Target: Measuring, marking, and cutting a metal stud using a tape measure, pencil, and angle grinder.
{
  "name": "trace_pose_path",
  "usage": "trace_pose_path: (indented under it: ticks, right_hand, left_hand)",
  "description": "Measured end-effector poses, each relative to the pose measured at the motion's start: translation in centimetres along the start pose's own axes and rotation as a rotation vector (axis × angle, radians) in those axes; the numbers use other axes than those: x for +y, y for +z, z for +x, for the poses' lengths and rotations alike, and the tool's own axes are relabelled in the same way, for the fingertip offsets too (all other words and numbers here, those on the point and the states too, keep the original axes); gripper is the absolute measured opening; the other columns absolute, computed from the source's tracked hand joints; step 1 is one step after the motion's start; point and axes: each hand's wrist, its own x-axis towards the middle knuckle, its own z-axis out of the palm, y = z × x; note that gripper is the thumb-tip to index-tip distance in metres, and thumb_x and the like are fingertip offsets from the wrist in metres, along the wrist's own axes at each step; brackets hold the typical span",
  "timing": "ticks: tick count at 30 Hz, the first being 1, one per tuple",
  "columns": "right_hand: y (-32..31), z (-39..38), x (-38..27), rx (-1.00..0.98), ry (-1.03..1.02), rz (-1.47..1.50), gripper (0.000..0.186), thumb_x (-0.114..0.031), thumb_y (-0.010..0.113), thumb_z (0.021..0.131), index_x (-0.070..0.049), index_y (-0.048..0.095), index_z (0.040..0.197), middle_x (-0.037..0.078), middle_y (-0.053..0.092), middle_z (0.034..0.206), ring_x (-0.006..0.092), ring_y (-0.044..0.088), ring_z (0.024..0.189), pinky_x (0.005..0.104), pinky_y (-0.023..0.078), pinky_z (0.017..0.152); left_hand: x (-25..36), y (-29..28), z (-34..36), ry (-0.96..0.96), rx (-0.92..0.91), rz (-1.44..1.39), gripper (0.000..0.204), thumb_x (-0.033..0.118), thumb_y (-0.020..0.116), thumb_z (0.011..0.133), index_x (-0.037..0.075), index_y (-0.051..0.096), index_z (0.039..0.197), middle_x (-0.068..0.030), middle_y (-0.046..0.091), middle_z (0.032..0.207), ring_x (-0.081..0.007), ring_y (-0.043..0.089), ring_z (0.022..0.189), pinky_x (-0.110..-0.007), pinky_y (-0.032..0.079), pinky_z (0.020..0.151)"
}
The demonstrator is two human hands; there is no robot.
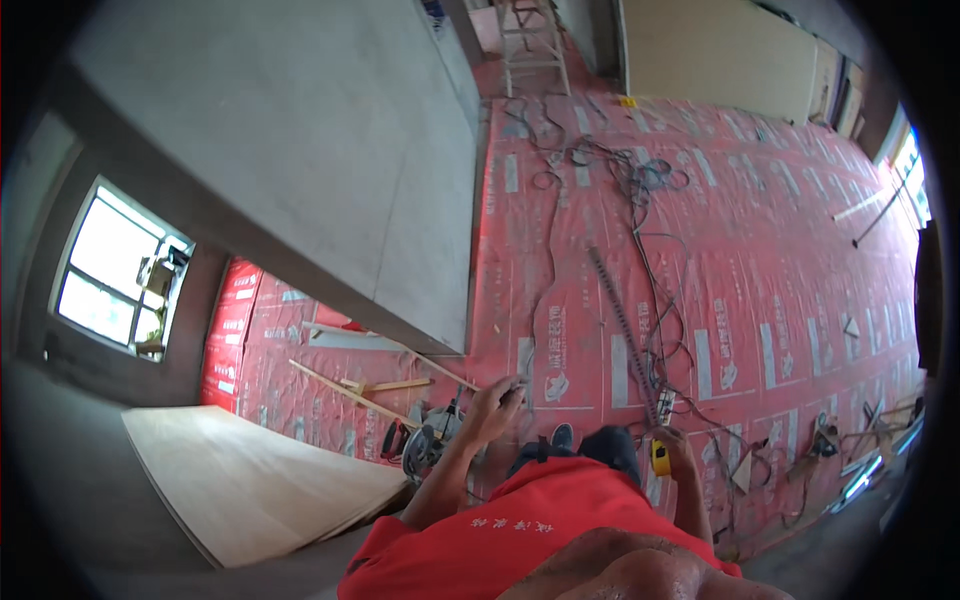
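- Held above the near edge of the floor (720, 270), in the right hand (678, 440): yellow tape measure (661, 458), clasped about its case by curled fingers.
- Judged light and stiff, smooth enough to slip in a dusty palm; best taken round the flat sides of the case, clear of the blade mouth.
- Just beyond, slanting toward the far edge: long dark strip (620, 325) with regular markings, narrow and apparently stiff. Cannot tell whether joined to the tape measure as its blade.
- Near the same hand: pale socket block (666, 403), hard-cased, among tangled black cables (640, 180), pliable, looped toward the far edge.
- Left of the body: left hand (497, 405), with fingers bent inward toward the thumb; cannot tell whether pinching anything.
- Below it, near the left edge: apparent circular saw (422, 452), with rounded metal guard; beside it, straight raw-wood batten (330, 382).
- At the near left corner: plywood sheet (250, 480), pale, smooth, slightly bowed to the view.
- Underfoot throughout: red printed sheeting, thin, wrinkled, glossy.
- Along the left edge: grey wall (330, 150), matt, plaster-like.
- At the far edge: metal stepladder (532, 64) and flat tan board (720, 55).
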Motion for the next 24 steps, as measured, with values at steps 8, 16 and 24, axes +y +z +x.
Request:
trace_pose_path:
  ticks: [8,16,24]
  right_hand:
    - [-4.2,17.1,-10.2,0.272,0.031,0.242,0.029,-0.033,0.056,0.091,-0.008,0.056,0.079,0.005,0.056,0.06,0.0169,0.056,0.046,0.0294,0.045,0.042]
    - [-3.0,43.2,-31.3,0.12,-0.049,0.078,0.025,-0.032,0.058,0.089,-0.01,0.057,0.077,0.0,0.053,0.064,0.0124,0.054,0.051,0.0284,0.042,0.048]
    - [-2.6,68.4,-46.4,0.026,-0.053,-0.027,0.026,-0.029,0.061,0.086,-0.004,0.063,0.081,0.004,0.059,0.067,0.0137,0.058,0.057,0.0289,0.045,0.052]
  left_hand:
    - [5.0,1.8,29.7,0.102,-0.151,-0.12,0.026,0.018,0.055,0.097,0.002,0.062,0.116,-0.0086,0.067,0.086,-0.0107,0.063,0.08,-0.027,0.051,0.069]
    - [10.6,0.2,54.1,0.198,-0.192,0.09,0.024,0.015,0.055,0.096,0.001,0.061,0.115,-0.0149,0.068,0.094,-0.0186,0.068,0.085,-0.032,0.052,0.071]
    - [7.6,-4.8,77.0,-0.105,-0.098,0.032,0.027,0.018,0.051,0.099,0.002,0.061,0.118,-0.0046,0.064,0.087,-0.0107,0.062,0.079,-0.025,0.051,0.071]
